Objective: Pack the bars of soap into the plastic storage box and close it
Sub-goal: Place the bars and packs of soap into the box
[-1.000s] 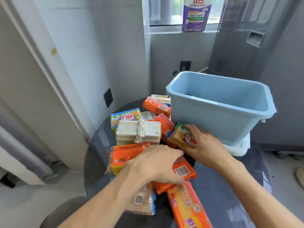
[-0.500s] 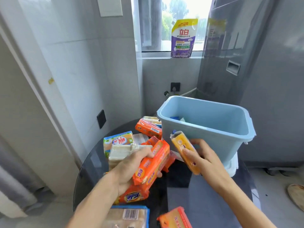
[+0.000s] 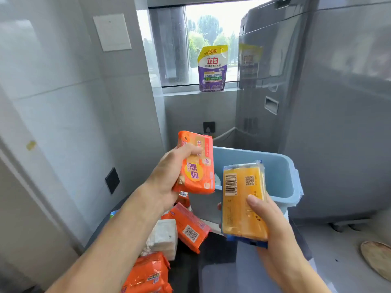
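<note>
Soap bars rose off the table in both hands, seen from the head camera. Half a second before, the left hand point(image 3: 169, 178) had clutched its orange pack point(image 3: 196, 163) low over the pile and the right hand point(image 3: 268, 220) had held its yellow bar point(image 3: 243, 199) slanted in front of the box point(image 3: 283, 178); both were now lifted to the rim of the box, and the camera had tilted up so that more of the window showed. A second before, both hands had been down among the packs.

The left hand gripped the orange pack, fingers curled over its upper half, its long axis near upright and the printed face turned to the camera. The right hand gripped the yellow bar from below, thumb across its face, its long axis also near upright, barcode end uppermost, leaning slightly left. Both bars hung in front of the near wall of the blue box, neither inside it.

Two bars were in hand. On the dark table point(image 3: 213, 269) below lay at least three more orange packs point(image 3: 190, 227) and one white bundle point(image 3: 165, 237); others were hidden by the left arm. One purple pouch point(image 3: 212, 69) stood on the sill.
</note>
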Tool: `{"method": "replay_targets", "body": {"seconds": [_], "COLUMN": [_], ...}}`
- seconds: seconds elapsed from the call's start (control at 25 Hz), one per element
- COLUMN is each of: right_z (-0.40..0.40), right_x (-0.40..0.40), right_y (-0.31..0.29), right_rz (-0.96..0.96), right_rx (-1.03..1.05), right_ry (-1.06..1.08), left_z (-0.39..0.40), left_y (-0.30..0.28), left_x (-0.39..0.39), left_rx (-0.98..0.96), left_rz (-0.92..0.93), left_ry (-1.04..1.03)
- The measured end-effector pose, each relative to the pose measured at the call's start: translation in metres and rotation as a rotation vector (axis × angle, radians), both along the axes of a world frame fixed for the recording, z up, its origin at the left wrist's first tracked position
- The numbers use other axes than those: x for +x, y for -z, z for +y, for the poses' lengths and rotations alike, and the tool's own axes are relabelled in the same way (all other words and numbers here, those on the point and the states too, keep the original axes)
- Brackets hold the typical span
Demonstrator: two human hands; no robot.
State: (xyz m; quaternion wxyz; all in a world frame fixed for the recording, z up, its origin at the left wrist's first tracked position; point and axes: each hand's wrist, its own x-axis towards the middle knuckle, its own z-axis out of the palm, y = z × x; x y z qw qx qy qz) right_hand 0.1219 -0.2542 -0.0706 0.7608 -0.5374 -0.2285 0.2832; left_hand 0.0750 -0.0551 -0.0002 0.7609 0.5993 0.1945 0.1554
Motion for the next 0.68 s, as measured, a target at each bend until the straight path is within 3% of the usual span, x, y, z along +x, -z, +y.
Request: {"method": "replay_targets", "body": {"seconds": [0.12,0.28,0.52,0.68], "right_z": [0.002,0.020,0.067,0.079], "right_x": [0.031,0.098,0.159,0.169], "right_y": [-0.034,-0.066,-0.032,-0.010], "right_rz": [-0.044,-0.236,-0.519,-0.484], "right_rx": [0.011,-0.335,-1.101,-1.207], "right_ry": [0.152,0.334,0.216,0.145], "left_z": [0.007,0.010,0.009,0.007], "left_y": [-0.001,0.032,0.068,0.073], "left_x": [0.073,0.129,0.156,0.154], "left_rx": [0.210,0.419,1.140,1.317], "left_rz": [0.100,0.323,0.612,0.679], "left_ry": [-0.080,0.084,0.171,0.140]}}
